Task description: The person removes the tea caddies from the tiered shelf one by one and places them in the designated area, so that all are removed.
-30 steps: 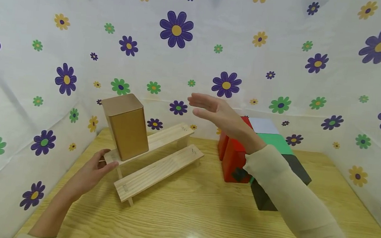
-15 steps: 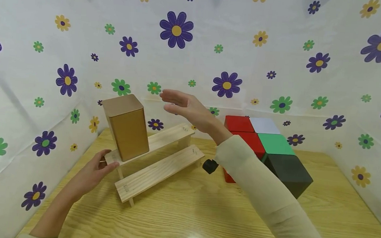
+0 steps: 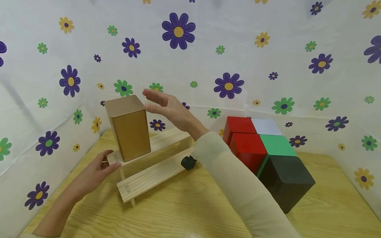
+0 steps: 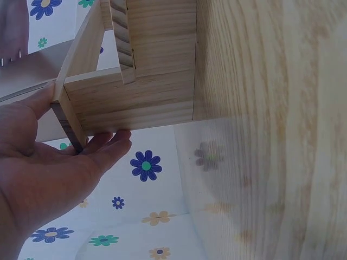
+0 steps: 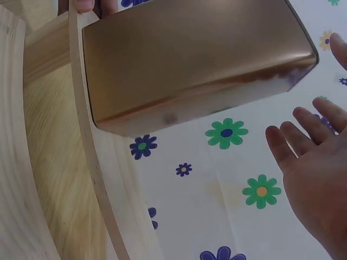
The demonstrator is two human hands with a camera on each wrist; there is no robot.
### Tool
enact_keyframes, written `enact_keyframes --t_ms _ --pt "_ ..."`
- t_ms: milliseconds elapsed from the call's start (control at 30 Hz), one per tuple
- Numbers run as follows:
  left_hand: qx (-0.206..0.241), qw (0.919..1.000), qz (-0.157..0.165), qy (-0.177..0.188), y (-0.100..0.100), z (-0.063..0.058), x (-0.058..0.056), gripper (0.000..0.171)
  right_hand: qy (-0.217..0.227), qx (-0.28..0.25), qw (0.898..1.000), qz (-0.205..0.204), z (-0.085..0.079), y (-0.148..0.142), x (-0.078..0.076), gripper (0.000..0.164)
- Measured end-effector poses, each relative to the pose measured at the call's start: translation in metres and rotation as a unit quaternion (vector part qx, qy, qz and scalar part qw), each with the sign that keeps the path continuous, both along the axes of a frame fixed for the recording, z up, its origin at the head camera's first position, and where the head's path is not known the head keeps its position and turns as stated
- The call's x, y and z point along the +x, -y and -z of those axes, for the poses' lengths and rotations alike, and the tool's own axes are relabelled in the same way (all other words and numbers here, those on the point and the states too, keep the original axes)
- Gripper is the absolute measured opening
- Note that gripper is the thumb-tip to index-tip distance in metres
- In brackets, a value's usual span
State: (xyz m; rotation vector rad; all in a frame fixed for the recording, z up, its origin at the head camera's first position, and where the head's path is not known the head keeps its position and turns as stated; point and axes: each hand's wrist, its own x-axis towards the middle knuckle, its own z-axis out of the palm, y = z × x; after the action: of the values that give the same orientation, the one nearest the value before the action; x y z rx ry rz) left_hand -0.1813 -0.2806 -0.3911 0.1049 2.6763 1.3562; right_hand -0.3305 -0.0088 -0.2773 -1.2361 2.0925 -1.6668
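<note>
A two-step wooden shelf (image 3: 153, 177) stands at an angle on the left of the table. On the left part of its upper step stands a tall gold tin box (image 3: 132, 137). My left hand (image 3: 94, 170) grips the left end of that step; in the left wrist view the thumb lies on one side of the board (image 4: 64, 108) and the fingers on the other. My right hand (image 3: 169, 110) is raised beside the box's upper right edge, fingers straight and holding nothing. In the right wrist view a gap shows between the fingers (image 5: 295, 138) and the gold box (image 5: 200, 54).
To the right, two red boxes (image 3: 249, 143), a green box (image 3: 277, 144), a pale white box (image 3: 266, 126) and a black box (image 3: 287, 173) stand close together. A small black object (image 3: 188, 163) shows under the right wrist. Flowered cloth (image 3: 201, 60) surrounds the wooden table (image 3: 170, 221).
My right hand has moved left from above the red boxes to beside the gold box, uncovering the coloured boxes. The left hand keeps its grip on the shelf, and the gold box stays put.
</note>
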Motion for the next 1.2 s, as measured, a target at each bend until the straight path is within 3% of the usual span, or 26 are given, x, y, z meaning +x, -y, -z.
enact_keyframes --t_ms 467,800,1200 --pt "-0.007 1.0 -0.003 -0.005 0.0 -0.001 -0.002 0.085 0.022 -0.009 0.999 -0.024 0.009 0.031 -0.004 0.069" --pt "-0.003 1.0 0.0 -0.001 0.003 0.003 -0.002 0.085 0.021 -0.021 1.0 -0.007 0.009 0.021 0.001 0.068" --pt "-0.011 0.9999 -0.005 -0.01 0.001 0.002 -0.001 0.083 0.012 -0.012 1.0 0.008 0.007 -0.007 0.019 0.07"
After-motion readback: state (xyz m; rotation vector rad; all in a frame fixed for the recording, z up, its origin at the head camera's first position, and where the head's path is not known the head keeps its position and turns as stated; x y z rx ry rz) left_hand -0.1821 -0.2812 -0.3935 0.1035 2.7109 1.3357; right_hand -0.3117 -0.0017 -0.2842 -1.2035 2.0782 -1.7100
